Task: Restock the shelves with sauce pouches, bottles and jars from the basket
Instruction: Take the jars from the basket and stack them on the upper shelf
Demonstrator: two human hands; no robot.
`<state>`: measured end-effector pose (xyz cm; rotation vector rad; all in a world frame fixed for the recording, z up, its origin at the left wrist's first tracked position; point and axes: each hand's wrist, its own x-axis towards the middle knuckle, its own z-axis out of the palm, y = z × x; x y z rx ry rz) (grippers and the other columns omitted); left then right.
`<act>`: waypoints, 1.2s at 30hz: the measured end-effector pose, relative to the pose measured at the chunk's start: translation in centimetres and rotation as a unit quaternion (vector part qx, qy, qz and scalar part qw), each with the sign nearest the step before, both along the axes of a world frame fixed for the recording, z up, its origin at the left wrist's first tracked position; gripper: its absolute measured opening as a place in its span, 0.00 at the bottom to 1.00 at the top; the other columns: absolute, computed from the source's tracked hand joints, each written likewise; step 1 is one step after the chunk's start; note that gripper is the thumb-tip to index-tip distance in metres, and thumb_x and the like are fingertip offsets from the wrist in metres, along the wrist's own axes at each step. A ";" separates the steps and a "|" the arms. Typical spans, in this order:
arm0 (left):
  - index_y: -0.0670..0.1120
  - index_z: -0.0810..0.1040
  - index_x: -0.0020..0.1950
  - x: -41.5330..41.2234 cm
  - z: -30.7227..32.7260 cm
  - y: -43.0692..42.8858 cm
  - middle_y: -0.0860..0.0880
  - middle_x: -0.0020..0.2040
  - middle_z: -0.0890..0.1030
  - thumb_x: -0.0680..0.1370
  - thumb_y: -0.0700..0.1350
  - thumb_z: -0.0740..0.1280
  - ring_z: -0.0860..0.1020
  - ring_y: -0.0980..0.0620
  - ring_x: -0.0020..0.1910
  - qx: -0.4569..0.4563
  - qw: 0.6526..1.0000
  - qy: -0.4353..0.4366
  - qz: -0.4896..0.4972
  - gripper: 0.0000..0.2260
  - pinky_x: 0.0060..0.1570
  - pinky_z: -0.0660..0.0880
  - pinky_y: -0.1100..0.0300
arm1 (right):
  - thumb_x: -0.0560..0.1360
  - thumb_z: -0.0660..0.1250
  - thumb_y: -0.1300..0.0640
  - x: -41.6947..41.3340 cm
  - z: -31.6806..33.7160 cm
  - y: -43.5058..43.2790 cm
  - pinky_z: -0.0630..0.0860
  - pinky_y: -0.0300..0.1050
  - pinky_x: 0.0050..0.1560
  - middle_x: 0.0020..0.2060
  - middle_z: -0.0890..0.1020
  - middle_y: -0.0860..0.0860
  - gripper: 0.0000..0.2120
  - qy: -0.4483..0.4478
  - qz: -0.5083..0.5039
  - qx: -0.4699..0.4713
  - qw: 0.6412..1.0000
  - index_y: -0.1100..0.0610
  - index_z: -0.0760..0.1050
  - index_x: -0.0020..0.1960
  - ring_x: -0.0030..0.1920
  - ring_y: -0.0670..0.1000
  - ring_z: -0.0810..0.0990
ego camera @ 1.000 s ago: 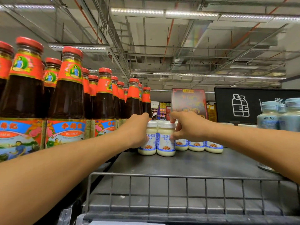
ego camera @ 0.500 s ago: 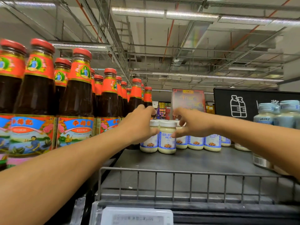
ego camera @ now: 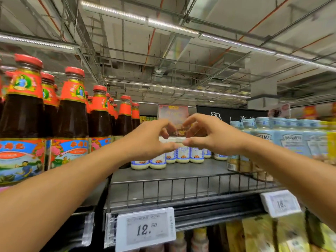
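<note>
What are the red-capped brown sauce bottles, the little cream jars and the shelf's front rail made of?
Red-capped brown sauce bottles: likely clear glossy glass, dark sauce showing through. Small cream-filled jars: clear glass or plastic, cannot tell. Front rail: grey metal wire, thin upright bars.

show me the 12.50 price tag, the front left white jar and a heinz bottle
12.50 price tag (ego camera: 145, 230): head view, on its printed digits.
front left white jar (ego camera: 139, 165): head view, on its cream base.
heinz bottle (ego camera: 263, 140): head view, on its pale blue label.
</note>
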<state>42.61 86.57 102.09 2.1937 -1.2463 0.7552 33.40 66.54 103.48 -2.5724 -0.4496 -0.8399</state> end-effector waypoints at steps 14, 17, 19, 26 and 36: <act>0.62 0.75 0.57 -11.7 0.7 -7.9 0.57 0.47 0.82 0.72 0.60 0.72 0.82 0.60 0.41 -0.024 0.964 0.053 -0.260 0.15 0.38 0.76 0.61 | 0.72 0.74 0.50 -17.6 -3.1 -5.1 0.83 0.47 0.46 0.44 0.84 0.50 0.16 -0.068 -0.077 0.110 0.989 0.48 0.75 0.58 0.45 0.47 0.84; 0.61 0.76 0.57 -14.2 -0.2 -11.3 0.56 0.48 0.82 0.72 0.58 0.73 0.84 0.55 0.40 -0.032 0.942 0.091 -0.321 0.15 0.33 0.76 0.62 | 0.73 0.74 0.53 -21.4 -3.8 -7.3 0.83 0.46 0.46 0.44 0.85 0.50 0.15 -0.080 -0.105 0.131 0.983 0.49 0.75 0.58 0.44 0.48 0.84; 0.63 0.76 0.55 -16.1 -0.9 -13.9 0.57 0.48 0.81 0.71 0.59 0.73 0.84 0.55 0.37 -0.039 0.927 0.114 -0.356 0.15 0.29 0.75 0.64 | 0.73 0.74 0.54 -24.1 -4.4 -8.9 0.82 0.46 0.47 0.44 0.85 0.51 0.15 -0.089 -0.125 0.146 0.977 0.50 0.76 0.58 0.44 0.51 0.84; 0.62 0.77 0.53 -25.0 -4.4 -24.4 0.62 0.45 0.82 0.75 0.53 0.73 0.84 0.54 0.37 -0.045 0.858 0.196 -0.473 0.10 0.30 0.78 0.62 | 0.76 0.73 0.57 -34.8 -7.9 -15.2 0.82 0.53 0.44 0.45 0.85 0.55 0.12 -0.105 -0.200 0.185 0.956 0.52 0.76 0.58 0.43 0.56 0.84; 0.57 0.79 0.56 -36.9 -11.9 -37.1 0.54 0.46 0.83 0.76 0.48 0.73 0.84 0.50 0.38 -0.038 0.759 0.317 -0.567 0.10 0.32 0.77 0.58 | 0.74 0.73 0.54 -48.3 -14.5 -22.5 0.80 0.43 0.38 0.42 0.85 0.49 0.11 -0.132 -0.302 0.241 0.913 0.48 0.76 0.55 0.41 0.50 0.84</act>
